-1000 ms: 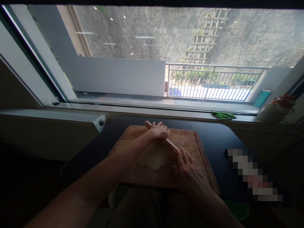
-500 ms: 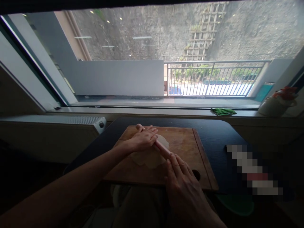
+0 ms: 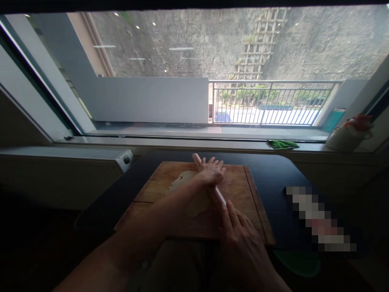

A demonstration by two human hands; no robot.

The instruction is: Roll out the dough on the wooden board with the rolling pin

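A wooden rolling pin lies slantwise over the right part of a thin, pale sheet of dough. Fingers spread, my left hand presses its palm on the upper half of the pin. My right hand rests on the pin's near end with its fingers stretched out flat. Both are on a wooden cutting board. My left forearm crosses the board and hides much of the dough's near left side.
The board stands on a dark table under a large window. A blurred-out object lies on the right. On the sill are a green cloth and a pale jar. A radiator is at the left, and a green basin sits below the table's right edge.
The rolling pin has rolled to the right across the dough, and both hands have moved right with it. More of the dough's upper left part now shows; my left fingers are more spread.
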